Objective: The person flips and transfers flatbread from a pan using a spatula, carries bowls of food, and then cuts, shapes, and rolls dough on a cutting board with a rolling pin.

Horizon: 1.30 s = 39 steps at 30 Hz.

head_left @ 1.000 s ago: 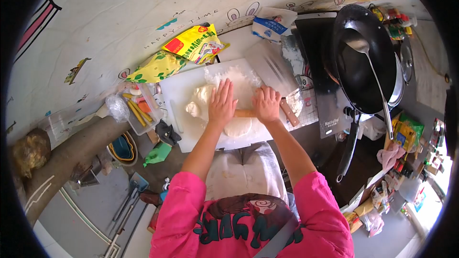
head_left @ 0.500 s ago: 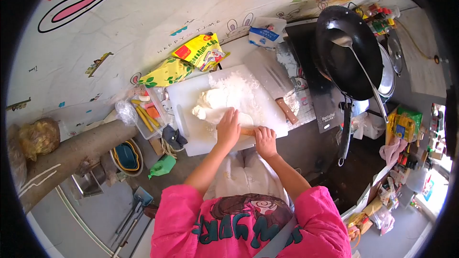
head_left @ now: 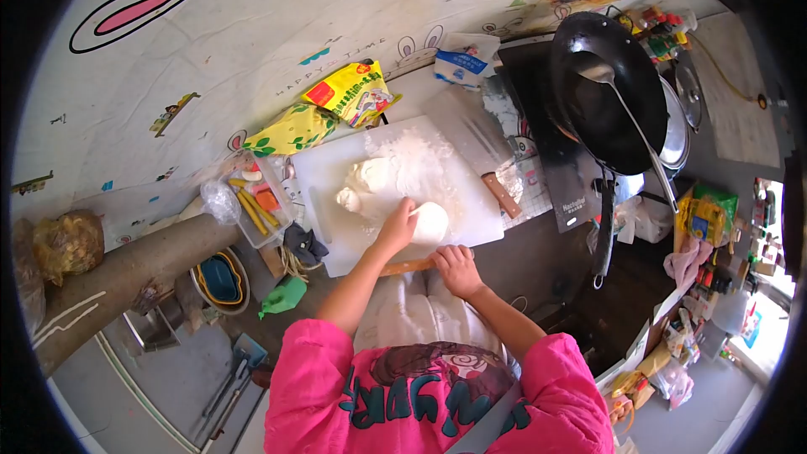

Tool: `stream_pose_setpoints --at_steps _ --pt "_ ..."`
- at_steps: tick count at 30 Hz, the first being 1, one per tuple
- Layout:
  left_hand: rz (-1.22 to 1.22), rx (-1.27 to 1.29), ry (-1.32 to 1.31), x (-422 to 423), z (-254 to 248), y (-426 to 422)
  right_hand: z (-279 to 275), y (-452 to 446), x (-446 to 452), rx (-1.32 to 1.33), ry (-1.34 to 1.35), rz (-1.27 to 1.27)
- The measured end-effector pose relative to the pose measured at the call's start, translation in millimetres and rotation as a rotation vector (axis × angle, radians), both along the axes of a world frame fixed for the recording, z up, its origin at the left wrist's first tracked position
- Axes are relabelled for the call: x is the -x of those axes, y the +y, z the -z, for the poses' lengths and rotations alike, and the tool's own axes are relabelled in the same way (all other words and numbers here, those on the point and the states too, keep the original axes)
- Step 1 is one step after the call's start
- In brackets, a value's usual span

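Observation:
On the white cutting board, my left hand pinches the left edge of a flat, round dough wrapper. My right hand is wrapped around the right end of a wooden rolling pin, which lies along the board's near edge, apart from the dough. Beyond my left hand sit a larger lump of dough and a small dough piece. Loose flour is scattered over the far part of the board.
A cleaver with a wooden handle lies right of the board. Farther right, a black wok holds a metal spatula. Yellow packets stand behind the board. To its left is a plastic container with yellow sticks.
The rolling pin has come back off the dough toward my body, in my right hand. My left hand has left the pin area and taken hold of the wrapper's edge.

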<state>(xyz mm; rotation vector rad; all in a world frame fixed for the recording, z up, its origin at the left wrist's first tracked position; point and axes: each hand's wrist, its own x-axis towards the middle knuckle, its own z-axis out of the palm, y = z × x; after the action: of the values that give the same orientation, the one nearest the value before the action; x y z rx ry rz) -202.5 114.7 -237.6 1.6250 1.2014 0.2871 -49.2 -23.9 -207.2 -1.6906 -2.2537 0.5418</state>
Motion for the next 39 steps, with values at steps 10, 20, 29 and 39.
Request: stream_pose_setpoints --at_steps 10,20,29,39 --pt "0.190 -0.548 0.480 7 -15 -30 11 52 -22 0.076 -0.058 0.108" --pt "0.163 -0.683 0.397 -20 1 50 28 140 -43 -0.021 -0.041 0.286" --pt "0.144 -0.646 0.362 -14 3 21 28 109 -35 -0.007 -0.063 0.278" --pt "0.226 -0.385 0.365 -21 -19 8 22 28 -14 0.014 -0.073 0.222"
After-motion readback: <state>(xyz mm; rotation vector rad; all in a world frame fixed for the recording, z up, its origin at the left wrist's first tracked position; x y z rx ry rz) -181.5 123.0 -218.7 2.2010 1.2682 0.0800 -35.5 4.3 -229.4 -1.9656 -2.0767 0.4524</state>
